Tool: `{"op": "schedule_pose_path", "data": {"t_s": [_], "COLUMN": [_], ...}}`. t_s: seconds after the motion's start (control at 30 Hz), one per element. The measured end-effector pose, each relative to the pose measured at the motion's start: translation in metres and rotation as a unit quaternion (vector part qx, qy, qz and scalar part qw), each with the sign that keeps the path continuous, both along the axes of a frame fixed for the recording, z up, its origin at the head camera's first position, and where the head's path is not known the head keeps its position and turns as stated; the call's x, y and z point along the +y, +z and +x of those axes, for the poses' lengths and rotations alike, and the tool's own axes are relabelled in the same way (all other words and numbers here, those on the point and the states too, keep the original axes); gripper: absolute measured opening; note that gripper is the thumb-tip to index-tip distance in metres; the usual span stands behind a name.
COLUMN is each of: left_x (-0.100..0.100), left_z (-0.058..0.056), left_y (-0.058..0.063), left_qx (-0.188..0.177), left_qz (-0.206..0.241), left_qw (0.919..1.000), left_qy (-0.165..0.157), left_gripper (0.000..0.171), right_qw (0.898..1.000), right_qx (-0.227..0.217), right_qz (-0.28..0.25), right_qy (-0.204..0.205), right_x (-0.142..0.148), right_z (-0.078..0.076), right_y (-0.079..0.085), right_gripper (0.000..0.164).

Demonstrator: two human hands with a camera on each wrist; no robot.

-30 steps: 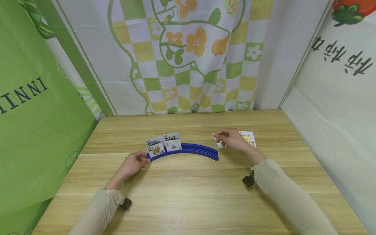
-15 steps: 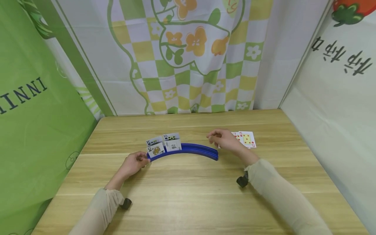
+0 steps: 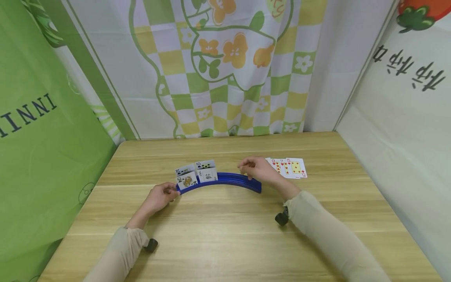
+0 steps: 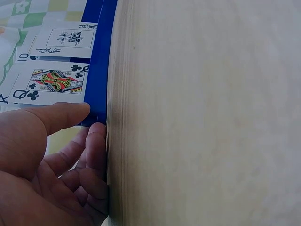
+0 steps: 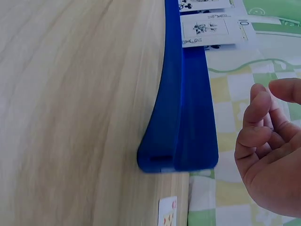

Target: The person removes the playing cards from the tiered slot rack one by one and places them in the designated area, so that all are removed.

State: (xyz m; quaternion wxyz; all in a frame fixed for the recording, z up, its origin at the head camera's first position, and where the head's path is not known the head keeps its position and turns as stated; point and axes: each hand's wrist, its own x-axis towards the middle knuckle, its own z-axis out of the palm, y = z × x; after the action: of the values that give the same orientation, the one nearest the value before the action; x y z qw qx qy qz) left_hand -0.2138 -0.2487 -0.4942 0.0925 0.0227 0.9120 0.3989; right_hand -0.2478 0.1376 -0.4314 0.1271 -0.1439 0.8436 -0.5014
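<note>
A curved blue card holder [image 3: 239, 180] stands on the table with cards in its left half: a queen of clubs [image 3: 187, 180] and a black-and-white joker [image 3: 208, 175] in front, a king [image 3: 183, 170] and a ten [image 3: 205, 163] behind. My left hand [image 3: 160, 197] pinches the holder's left end; in the left wrist view the thumb lies on its edge beside the queen, fingertips against its end. Over the holder's right part hovers my right hand [image 3: 260, 171], fingers loosely bent. The right wrist view shows a gap between thumb and index finger, with no card there.
Face-up red cards lie overlapping at the back right of the wooden table [image 3: 218, 235]: a nine [image 3: 276, 166], a seven [image 3: 284, 167] and a five of diamonds [image 3: 297, 167]. Printed cloth [image 3: 232, 98] hangs behind the table's far edge.
My right hand has moved left from the loose red cards to above the holder's right part, uncovering the nine and seven. My left hand has stayed at the holder's left end.
</note>
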Motion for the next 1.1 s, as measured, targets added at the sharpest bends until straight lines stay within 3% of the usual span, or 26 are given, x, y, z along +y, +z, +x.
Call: {"op": "schedule_pose_path", "data": {"t_s": [0.8, 1.1], "left_x": [0.000, -0.001], "left_z": [-0.001, -0.002], "left_y": [-0.001, -0.001], "left_qx": [-0.005, -0.006], "left_qz": [0.006, 0.005], "left_qw": [1.0000, 1.0000], "left_qy": [0.005, 0.006], "left_gripper": [0.034, 0.034], "right_qw": [1.000, 1.000], "right_qx": [0.012, 0.014], "right_qz": [0.013, 0.023], "right_qy": [0.008, -0.006], "right_x": [-0.036, -0.045], "right_z": [-0.003, -0.004], "right_y": [-0.008, -0.009], "right_gripper": [0.019, 0.013]}}
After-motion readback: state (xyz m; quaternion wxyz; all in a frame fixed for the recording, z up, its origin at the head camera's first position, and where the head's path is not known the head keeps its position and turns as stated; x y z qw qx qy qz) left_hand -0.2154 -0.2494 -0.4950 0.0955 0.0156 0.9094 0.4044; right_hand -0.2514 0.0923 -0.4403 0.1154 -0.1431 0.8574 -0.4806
